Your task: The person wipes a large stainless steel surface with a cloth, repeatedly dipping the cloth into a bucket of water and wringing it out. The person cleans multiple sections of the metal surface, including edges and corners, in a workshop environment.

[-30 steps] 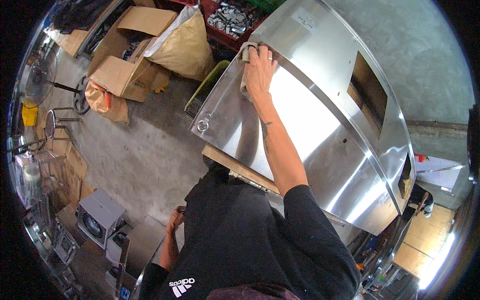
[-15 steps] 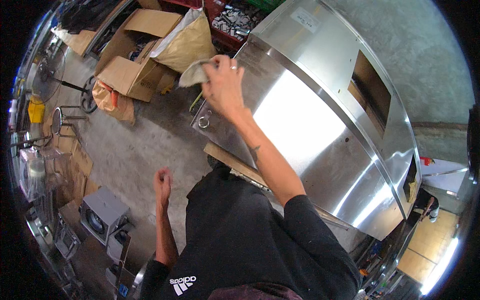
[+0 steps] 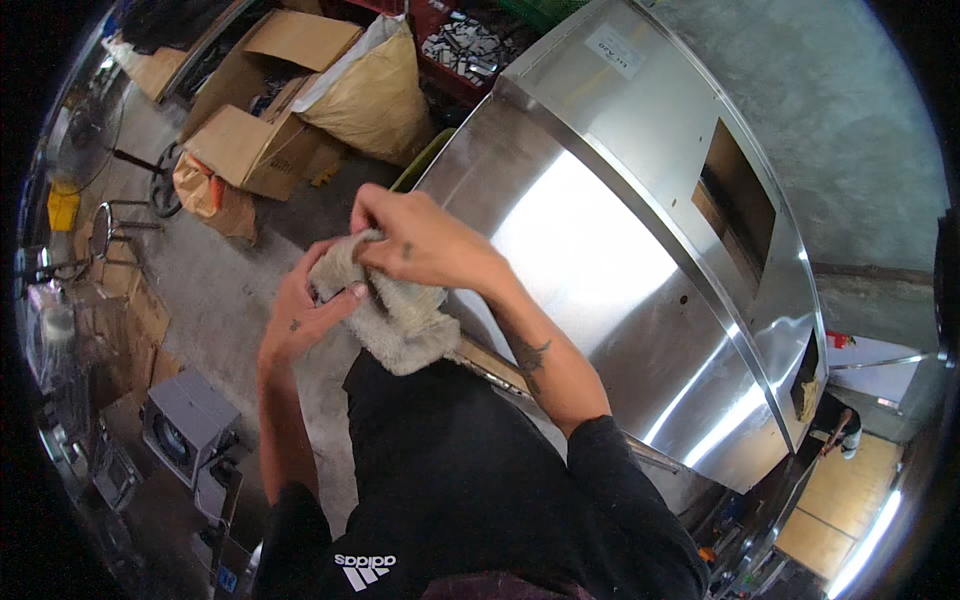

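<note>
A greyish, fuzzy cloth [image 3: 405,325] hangs bunched between my two hands, in front of my body. My left hand [image 3: 305,305] pinches its left side, thumb on top. From above, my right hand [image 3: 420,235] grips the upper part of the cloth with bent fingers. Just to the right of both hands lies a large, shiny sheet-metal housing [image 3: 560,220], with a raised seam and rectangular cutouts. The cloth's lower end hangs near the housing's close edge and covers that corner.
Ahead on the left stand an open cardboard box [image 3: 240,140], a filled sack [image 3: 375,95] and a red crate [image 3: 465,50] of small metal pieces. A grey boxy machine [image 3: 185,420] sits at lower left. Another person [image 3: 838,425] is at far right.
My right hand has come back from the housing's far left corner with the cloth. My left hand has risen from my side and taken hold of the cloth too.
</note>
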{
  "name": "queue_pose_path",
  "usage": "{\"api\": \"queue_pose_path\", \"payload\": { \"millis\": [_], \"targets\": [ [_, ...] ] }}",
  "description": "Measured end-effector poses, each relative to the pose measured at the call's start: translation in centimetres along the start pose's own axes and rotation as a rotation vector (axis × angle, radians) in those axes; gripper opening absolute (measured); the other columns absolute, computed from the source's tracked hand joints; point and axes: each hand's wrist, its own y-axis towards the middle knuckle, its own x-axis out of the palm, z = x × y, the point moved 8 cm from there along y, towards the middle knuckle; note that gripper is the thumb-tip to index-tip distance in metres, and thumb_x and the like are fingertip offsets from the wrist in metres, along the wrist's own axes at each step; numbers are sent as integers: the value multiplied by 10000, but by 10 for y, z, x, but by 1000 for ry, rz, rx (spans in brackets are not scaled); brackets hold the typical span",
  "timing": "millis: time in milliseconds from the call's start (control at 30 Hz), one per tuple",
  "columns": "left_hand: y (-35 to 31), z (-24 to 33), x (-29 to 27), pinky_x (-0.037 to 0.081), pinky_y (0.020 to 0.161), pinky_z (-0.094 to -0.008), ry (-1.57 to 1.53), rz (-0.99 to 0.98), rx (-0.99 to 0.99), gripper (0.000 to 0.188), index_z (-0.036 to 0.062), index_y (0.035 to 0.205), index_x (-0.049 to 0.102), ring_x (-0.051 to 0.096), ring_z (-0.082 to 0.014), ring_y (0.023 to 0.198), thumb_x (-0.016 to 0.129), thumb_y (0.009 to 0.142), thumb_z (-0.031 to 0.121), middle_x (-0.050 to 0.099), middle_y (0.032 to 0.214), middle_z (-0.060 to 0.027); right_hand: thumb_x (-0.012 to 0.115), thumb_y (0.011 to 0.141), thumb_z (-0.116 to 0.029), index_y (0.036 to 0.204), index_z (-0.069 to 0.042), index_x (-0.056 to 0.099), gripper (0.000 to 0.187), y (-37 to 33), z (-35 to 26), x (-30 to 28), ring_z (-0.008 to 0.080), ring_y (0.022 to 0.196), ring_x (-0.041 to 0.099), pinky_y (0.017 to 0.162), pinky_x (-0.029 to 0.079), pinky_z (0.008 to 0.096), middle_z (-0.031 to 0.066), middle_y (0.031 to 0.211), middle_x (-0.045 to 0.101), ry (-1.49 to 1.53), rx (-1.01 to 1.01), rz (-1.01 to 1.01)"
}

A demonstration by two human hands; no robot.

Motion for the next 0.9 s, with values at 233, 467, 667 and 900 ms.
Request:
{"api": "queue_pose_path", "payload": {
  "millis": [233,467,667,900],
  "targets": [
    [89,44,-22,492,1100,-463,-757,-115,544,674,-49,1510,450,638,-305,1256,701,981,285,597,1466,-225,728,1009,-279,1118,-30,690,275,43,61,-79,130,843,655,707,509,295,56,921,698,79,313,357],
    [222,75,-40,472,1090,-355,-500,-122,419,380,-16,1375,592,638,-194,1193,620,1060,195,661,1393,-140,563,1105,-222,1239,-17,649,260,-59,105,-251,168,800,637,739,514,315,92,938,690,-660,402,1246],
    [337,65,23,533,883,-325,-17,-36,529,272,-26,1199,659,669,-189,1016,671,1053,203,708,1131,-143,582,1083,-278,1245,27,630,348,-74,143,-258,240,898,640,820,513,380,152,1035,678,-864,554,1281],
    [392,93,90,484,965,-495,-97,-129,714,260,16,1177,696,599,-436,1133,684,936,112,641,1182,-206,574,1076,-302,1272,49,614,403,-69,145,-257,284,989,639,918,502,420,191,1117,658,-890,669,1273]
  ]
}}
